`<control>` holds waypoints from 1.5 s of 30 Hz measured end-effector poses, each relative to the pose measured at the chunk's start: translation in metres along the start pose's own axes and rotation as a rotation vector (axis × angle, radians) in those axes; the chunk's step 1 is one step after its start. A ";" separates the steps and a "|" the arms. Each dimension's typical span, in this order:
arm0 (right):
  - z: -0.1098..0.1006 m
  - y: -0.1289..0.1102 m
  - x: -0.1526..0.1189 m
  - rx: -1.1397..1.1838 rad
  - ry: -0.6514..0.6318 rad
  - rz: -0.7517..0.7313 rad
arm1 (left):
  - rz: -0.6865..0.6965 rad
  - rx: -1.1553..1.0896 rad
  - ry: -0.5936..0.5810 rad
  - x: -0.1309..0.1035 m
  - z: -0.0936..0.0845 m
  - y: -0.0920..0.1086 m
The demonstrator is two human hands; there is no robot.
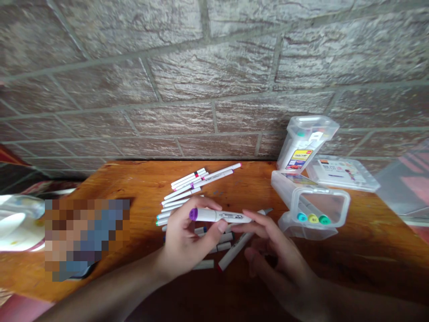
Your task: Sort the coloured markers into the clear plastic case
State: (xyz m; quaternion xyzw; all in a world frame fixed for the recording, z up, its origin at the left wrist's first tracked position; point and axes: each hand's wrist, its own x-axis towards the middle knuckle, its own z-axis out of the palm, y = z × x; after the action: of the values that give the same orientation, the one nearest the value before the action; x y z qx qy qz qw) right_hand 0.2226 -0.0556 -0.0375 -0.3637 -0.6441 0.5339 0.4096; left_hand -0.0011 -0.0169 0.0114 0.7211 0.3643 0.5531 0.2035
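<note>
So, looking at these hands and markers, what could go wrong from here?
The purple-ended marker might slip, since the left hand seems to pinch it lightly.
Either hand could knock the loose markers lying beneath, and they may roll.
The clear case lies on its side, apparently open, so the markers inside could slide out.

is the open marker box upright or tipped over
Tipped: the clear box lies on its side, three markers lying flat inside.
</note>
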 end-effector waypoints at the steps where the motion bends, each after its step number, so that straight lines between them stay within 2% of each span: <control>1: 0.001 0.000 0.001 0.042 0.015 0.026 | -0.027 -0.020 0.006 0.001 0.000 0.000; 5: 0.002 0.000 0.005 0.170 0.068 0.126 | -0.119 -0.130 -0.026 0.000 0.001 -0.002; 9: 0.002 0.001 0.007 0.170 0.089 0.203 | -0.131 -0.235 -0.036 -0.002 0.002 -0.005; 13: 0.001 -0.002 0.008 0.178 0.082 0.178 | -0.159 -0.309 -0.036 -0.002 0.003 -0.006; 18: 0.000 -0.006 0.010 0.112 0.006 0.142 | -0.189 -0.400 -0.051 0.000 0.005 -0.006; 23: 0.000 -0.004 0.007 0.080 -0.022 0.127 | -0.247 -0.370 -0.198 -0.001 0.006 -0.007; 28: -0.002 -0.007 0.005 0.000 -0.117 0.103 | -0.262 -0.412 -0.372 -0.004 0.008 -0.007; 33: -0.003 -0.014 0.009 -0.082 -0.224 0.017 | -0.347 -0.402 -0.459 -0.006 0.006 -0.004; 40: -0.001 -0.013 0.009 -0.078 -0.183 0.048 | -0.267 -0.171 -0.384 -0.001 0.001 -0.002; 45: -0.001 -0.005 0.004 -0.015 -0.130 0.040 | -0.160 -0.127 -0.449 0.002 0.000 -0.003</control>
State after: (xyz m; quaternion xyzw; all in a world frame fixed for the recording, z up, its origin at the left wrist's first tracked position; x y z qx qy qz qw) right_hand 0.2216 -0.0522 -0.0316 -0.3439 -0.6660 0.5596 0.3535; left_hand -0.0014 -0.0129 0.0105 0.7807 0.3304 0.3827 0.3674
